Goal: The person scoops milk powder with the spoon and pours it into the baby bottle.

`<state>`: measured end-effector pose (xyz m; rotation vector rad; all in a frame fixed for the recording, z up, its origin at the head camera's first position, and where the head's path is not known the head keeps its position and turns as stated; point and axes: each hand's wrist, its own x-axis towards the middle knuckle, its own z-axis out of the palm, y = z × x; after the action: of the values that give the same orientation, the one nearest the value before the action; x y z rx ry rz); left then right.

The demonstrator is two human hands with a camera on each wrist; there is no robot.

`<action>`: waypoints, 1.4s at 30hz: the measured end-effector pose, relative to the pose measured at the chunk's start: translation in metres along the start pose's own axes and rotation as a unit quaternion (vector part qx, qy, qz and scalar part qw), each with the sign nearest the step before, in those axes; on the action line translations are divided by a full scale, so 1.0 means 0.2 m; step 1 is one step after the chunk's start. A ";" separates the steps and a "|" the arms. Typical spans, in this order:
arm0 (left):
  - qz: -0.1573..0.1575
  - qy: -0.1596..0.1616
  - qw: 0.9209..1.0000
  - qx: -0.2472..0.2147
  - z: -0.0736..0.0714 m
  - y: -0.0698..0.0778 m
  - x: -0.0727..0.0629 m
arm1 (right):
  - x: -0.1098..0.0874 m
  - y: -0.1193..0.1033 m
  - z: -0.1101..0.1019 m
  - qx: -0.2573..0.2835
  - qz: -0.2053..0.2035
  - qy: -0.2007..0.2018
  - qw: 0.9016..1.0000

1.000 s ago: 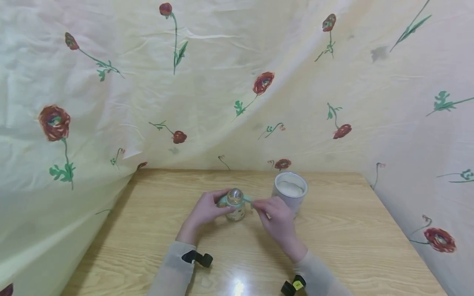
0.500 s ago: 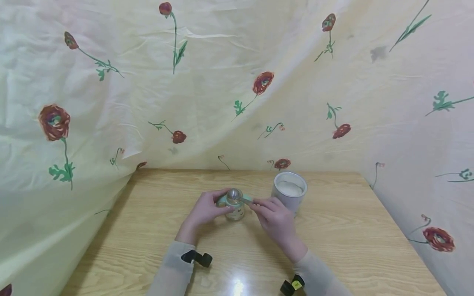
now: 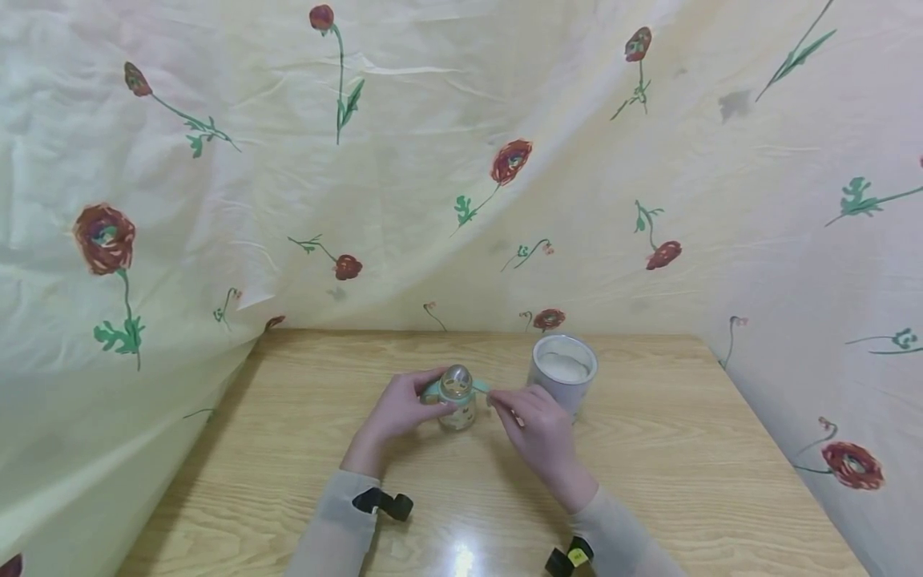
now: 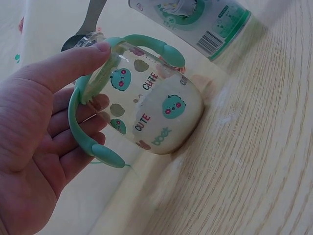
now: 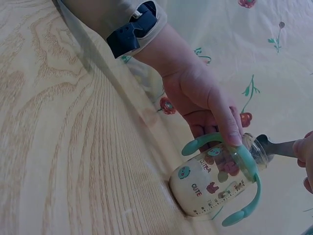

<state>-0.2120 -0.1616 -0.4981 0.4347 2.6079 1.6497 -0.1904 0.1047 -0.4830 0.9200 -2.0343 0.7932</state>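
On the wooden table stands a clear baby bottle with mint-green handles and printed cartoon figures; a pale content shows in its lower part. My left hand grips it round the neck, thumb in front and fingers behind, as the left wrist view shows. In my right hand the handle of a grey metal spoon is pinched between thumb and fingers. The spoon's bowl lies at the bottle's mouth, and in the head view a shiny dome covers the opening. The right wrist view shows only part of my right fingers.
Just behind my right hand stands a white can holding white powder, with a green band and barcode in the left wrist view. A flowered cloth hangs at the table's back and sides. Both wrists wear small black cameras.
The spoon's bowl tilted over the bottle's mouth half a second ago and has turned back since, my right fingers shifting on its handle. Left hand, bottle and can stay put.
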 end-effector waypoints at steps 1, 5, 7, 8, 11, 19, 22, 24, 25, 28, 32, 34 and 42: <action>0.000 -0.001 1.000 0.000 0.00 0.00 0.00 | 0.00 0.00 0.00 0.000 0.001 0.001 1.000; -0.006 -0.003 1.000 0.001 0.00 0.00 0.00 | 0.00 0.00 0.01 0.002 -0.001 0.009 1.000; -0.009 -0.004 1.000 0.002 0.00 0.00 0.00 | -0.01 0.01 0.01 0.003 -0.006 0.014 1.000; -0.011 -0.004 1.000 0.003 0.00 0.00 0.00 | -0.01 0.01 0.01 0.003 -0.009 0.017 1.000; -0.012 -0.003 1.000 0.005 0.00 -0.01 0.00 | -0.01 0.01 0.01 0.005 -0.014 0.024 1.000; -0.011 -0.002 1.000 0.016 0.00 0.00 0.00 | -0.01 0.01 0.01 0.004 -0.009 0.027 1.000; -0.008 -0.002 1.000 0.013 0.00 0.00 0.00 | -0.01 0.01 0.01 0.005 -0.009 0.030 0.999; -0.006 -0.003 1.000 0.012 0.00 0.00 0.00 | -0.01 0.01 0.01 0.006 -0.008 0.032 0.999; -0.006 -0.003 1.000 0.011 0.00 0.00 0.00 | -0.01 0.01 0.01 0.006 -0.008 0.034 0.999; -0.008 -0.003 1.000 0.009 0.00 0.00 0.00 | -0.02 0.01 0.01 0.009 -0.005 0.035 0.999; -0.010 -0.001 1.000 0.013 0.00 0.00 0.00 | -0.02 0.01 0.01 0.020 0.013 0.034 0.999; -0.011 -0.001 1.000 0.016 0.00 0.00 0.00 | -0.01 0.01 0.01 0.028 0.027 0.039 0.999; -0.030 -0.003 0.999 0.028 -0.01 0.02 0.00 | 0.02 0.00 0.01 0.099 0.099 0.088 0.986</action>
<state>-0.2111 -0.1622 -0.4940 0.3570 2.6412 1.5591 -0.1932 0.1030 -0.4811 0.7310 -1.9349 1.1600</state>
